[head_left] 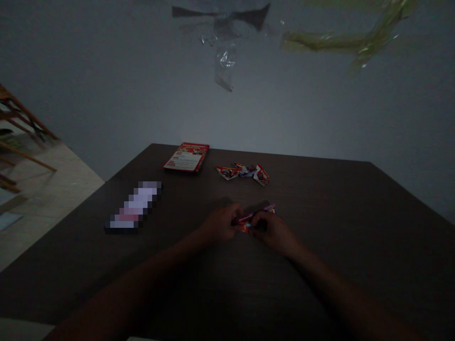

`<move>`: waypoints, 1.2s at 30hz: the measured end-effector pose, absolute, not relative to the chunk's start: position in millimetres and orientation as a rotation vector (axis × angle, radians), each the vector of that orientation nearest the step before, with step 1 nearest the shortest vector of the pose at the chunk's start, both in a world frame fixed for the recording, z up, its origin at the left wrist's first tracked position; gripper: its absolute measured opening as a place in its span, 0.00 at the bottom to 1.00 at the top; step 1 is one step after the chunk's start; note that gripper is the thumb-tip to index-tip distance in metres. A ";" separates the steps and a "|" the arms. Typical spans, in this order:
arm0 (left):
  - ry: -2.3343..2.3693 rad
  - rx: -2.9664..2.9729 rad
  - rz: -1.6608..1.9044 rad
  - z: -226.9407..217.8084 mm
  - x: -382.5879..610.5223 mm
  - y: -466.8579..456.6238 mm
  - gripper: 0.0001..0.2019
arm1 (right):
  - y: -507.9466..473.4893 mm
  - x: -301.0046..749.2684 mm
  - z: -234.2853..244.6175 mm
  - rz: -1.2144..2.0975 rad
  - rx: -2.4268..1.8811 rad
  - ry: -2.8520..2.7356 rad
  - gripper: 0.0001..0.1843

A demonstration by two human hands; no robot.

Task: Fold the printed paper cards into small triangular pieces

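Both hands pinch one small red printed paper piece [253, 218] between them — left hand [221, 224] closed on its left end, right hand [270, 230] closed on its right end, knuckles resting on the dark wood table [355, 227]. Piece sits at table centre, just above the surface. Beyond it, near — a cluster of folded red paper pieces [244, 172]. Further left, a red card pack [186, 157] lies flat near the far edge. Well left of the hands, a blurred-out flat object [133, 207]. Light is dim; print unreadable.
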State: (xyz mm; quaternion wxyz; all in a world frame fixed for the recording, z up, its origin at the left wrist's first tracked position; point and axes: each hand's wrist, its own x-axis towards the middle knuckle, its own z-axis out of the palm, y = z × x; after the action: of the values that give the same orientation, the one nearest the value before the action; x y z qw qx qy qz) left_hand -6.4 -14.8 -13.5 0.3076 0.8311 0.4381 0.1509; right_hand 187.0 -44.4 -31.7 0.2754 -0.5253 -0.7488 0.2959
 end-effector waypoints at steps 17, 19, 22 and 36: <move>1.366 2.337 0.193 -1.6 1.5 -13.8 0.10 | -46.3 179.0 -27.1 0.668 -1.473 -2.021 0.06; 1.358 2.337 0.206 -3.8 0.8 -13.1 0.11 | -46.7 180.5 -27.1 0.673 -1.444 -2.031 0.06; 1.353 2.313 0.189 -3.7 0.1 -12.0 0.15 | -47.5 184.9 -28.2 0.708 -1.413 -2.036 0.06; 1.358 2.217 0.080 3.9 0.0 -11.3 0.12 | -49.4 187.3 -27.8 0.727 -1.472 -2.016 0.04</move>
State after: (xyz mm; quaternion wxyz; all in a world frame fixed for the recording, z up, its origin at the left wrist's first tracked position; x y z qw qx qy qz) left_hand 0.0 -11.3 3.9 0.2669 0.8213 0.5033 0.0296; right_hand 187.3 -49.4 -27.8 0.2676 -0.5456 -0.7471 0.2693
